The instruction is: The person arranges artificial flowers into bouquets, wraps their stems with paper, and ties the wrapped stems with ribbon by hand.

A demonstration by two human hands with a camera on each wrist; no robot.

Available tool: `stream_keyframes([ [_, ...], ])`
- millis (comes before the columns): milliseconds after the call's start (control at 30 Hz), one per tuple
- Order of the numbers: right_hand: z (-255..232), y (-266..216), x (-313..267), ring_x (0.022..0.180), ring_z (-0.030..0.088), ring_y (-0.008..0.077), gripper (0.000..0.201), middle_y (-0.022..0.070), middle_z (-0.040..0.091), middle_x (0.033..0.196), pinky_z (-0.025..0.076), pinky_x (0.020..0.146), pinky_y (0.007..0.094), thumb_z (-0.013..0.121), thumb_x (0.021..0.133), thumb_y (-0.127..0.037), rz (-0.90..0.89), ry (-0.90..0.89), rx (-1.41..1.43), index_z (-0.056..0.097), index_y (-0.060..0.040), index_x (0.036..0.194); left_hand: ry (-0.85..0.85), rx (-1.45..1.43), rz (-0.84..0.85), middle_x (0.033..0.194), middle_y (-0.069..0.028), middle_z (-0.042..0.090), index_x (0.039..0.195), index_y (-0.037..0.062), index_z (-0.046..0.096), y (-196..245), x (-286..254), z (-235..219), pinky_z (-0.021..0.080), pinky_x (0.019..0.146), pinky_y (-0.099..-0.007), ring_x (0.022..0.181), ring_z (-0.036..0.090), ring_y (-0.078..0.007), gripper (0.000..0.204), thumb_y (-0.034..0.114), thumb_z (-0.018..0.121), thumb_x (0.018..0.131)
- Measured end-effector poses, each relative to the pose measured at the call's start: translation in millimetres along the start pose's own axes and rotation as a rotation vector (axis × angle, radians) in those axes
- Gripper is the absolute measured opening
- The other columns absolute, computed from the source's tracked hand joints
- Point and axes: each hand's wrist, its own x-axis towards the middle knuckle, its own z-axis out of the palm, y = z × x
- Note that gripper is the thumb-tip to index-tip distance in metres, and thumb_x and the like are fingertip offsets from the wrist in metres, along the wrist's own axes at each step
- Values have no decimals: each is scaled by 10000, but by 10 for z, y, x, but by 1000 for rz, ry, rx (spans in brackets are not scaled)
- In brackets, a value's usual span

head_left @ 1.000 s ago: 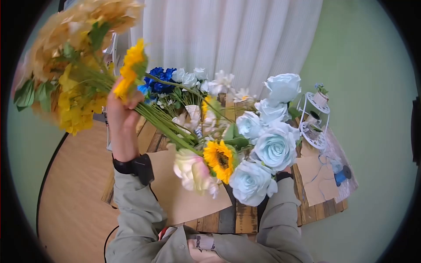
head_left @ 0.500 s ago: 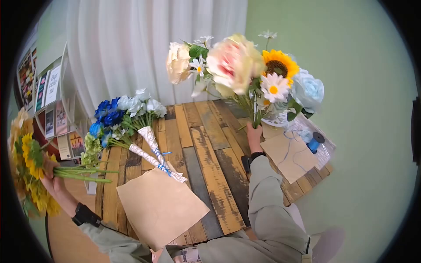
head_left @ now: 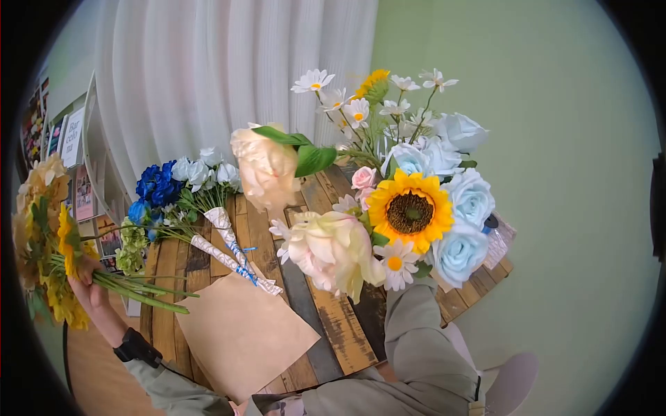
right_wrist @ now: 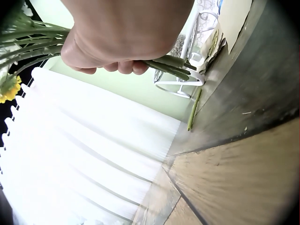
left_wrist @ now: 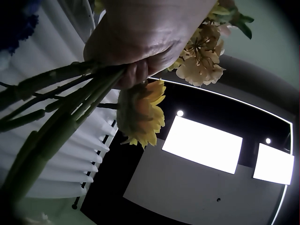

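Observation:
My left hand (head_left: 90, 288) grips the green stems of a bunch of yellow and peach flowers (head_left: 45, 180) off the table's left side. The stem ends (head_left: 149, 295) point right, toward the table. In the left wrist view, the fingers curl round the stems, with a yellow flower (left_wrist: 143, 112) hanging beside them. In the right wrist view, my right hand (right_wrist: 126, 35) is wrapped round the stems (right_wrist: 171, 68) of a mixed bouquet, low over the table. The bouquet's sunflower (head_left: 409, 211), pale blue roses (head_left: 468, 201), daisies and cream blooms (head_left: 329, 249) hide that hand in the head view.
Brown paper (head_left: 250, 336) lies on the plank table (head_left: 340, 326). Behind it are paper-wrapped bunches of blue flowers (head_left: 159, 184) and white flowers (head_left: 201, 173). A white wire stand (right_wrist: 180, 86) and a loose stem (right_wrist: 194, 110) are near my right hand. A chair (head_left: 513, 381) stands at right.
My left hand has swung far left with the yellow and peach bunch, away from the mixed bouquet. The right hand's bouquet moved right, stood up, then tipped its blooms toward me.

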Motion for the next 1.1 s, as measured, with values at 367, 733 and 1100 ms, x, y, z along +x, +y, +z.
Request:
stream_keyframes([
  [367, 754, -259, -203, 587, 526, 142, 240, 122, 579, 604, 417, 578, 363, 625, 800, -158, 93, -96, -27, 601, 63, 707, 109, -104, -61, 501, 37, 253, 798, 47, 434, -173, -59, 205, 229, 380, -203, 379, 219, -58, 145, 85, 452, 937],
  [733, 1168, -406, -418, 754, 620, 400, 380, 255, 620, 713, 454, 677, 436, 602, 755, -317, 220, -133, -304, 622, 62, 741, 102, -49, -23, 506, 33, 254, 774, 51, 435, -261, -100, 231, 231, 392, -213, 395, 234, -61, 157, 85, 440, 927],
  [1100, 1364, -369, -571, 990, 596, 390, 405, 241, 632, 1001, 474, 814, 448, 567, 745, -329, 412, -528, -795, 659, 5, 954, -15, -105, -130, 582, 8, 354, 801, 45, 461, -489, -123, 364, 243, 372, -195, 380, 246, -53, 127, 114, 492, 904],
])
